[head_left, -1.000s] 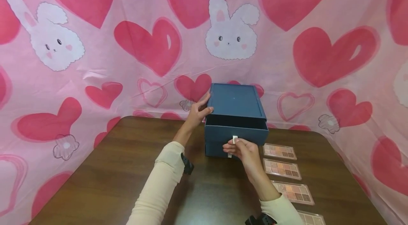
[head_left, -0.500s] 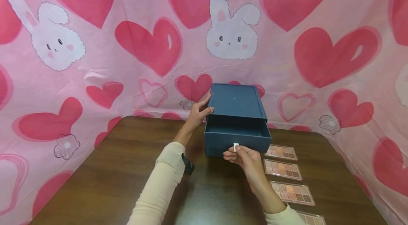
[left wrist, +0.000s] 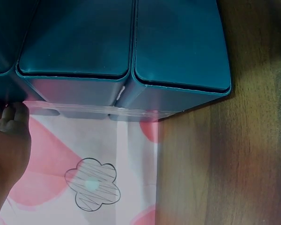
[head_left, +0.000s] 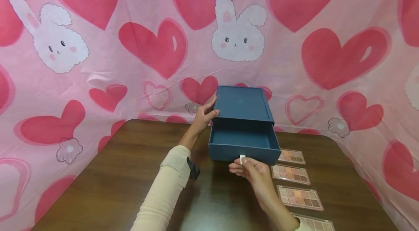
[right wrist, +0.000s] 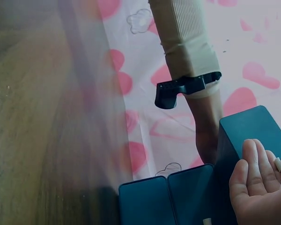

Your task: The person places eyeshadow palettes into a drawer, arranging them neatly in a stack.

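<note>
A blue drawer unit [head_left: 242,102] stands at the back of the table. Its top drawer [head_left: 224,152] is pulled far out, and its bare inside shows. My right hand [head_left: 256,174] pinches the white pull tab [head_left: 242,159] on the drawer's front between thumb and index finger; the other fingers extend beneath. My left hand [head_left: 203,115] rests against the unit's upper left side, thumb at the top edge. In the left wrist view, the left hand's fingertips [left wrist: 14,112] touch the side. Lower drawers [right wrist: 147,199] are in place in the right wrist view.
Several makeup palettes [head_left: 300,197] with clear lids lie in a column on the right of the brown wooden table [head_left: 114,183]. A pink cloth [head_left: 147,96] with hearts and rabbits hangs right behind the unit. A black wrist camera [head_left: 193,169] sits on the left sleeve.
My right hand has drawn the top drawer toward me by its tab, from partly out to far out. The left hand has stayed at the unit's side.
</note>
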Demonstrator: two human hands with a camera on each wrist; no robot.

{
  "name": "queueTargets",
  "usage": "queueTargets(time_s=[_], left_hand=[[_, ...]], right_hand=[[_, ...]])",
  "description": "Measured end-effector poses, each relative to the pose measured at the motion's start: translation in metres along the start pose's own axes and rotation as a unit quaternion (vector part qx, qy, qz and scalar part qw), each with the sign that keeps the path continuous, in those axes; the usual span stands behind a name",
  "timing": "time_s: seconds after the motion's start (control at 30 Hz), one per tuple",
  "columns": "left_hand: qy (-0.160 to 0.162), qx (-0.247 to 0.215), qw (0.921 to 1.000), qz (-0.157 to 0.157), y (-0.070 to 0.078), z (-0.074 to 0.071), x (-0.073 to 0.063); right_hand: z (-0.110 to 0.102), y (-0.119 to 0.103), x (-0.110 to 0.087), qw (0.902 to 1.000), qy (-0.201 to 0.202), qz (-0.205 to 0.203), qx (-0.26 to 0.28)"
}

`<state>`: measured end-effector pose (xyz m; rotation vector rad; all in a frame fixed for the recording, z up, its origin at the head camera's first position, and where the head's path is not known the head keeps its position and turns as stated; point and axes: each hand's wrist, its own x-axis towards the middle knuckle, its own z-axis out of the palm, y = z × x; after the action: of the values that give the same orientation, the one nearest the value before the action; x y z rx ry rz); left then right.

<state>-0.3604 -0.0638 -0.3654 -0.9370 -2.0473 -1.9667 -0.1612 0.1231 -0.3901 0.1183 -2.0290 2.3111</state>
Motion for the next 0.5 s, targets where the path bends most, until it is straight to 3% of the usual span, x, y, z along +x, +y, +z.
queueTargets(time_s=[0.27,0.5], left_hand=[[-0.001,0.003,1.0000,-0.007,0.001,0.001,-0.001],[0.001,-0.001,1.0000,-0.007,0.000,0.000,-0.001]], right_hand=[[-0.003,0.000,-0.014,0.9994,-0.023,0.020,-0.013],[-0.005,0.000,-0.024,0.9986,-0.050,0.011,-0.016]])
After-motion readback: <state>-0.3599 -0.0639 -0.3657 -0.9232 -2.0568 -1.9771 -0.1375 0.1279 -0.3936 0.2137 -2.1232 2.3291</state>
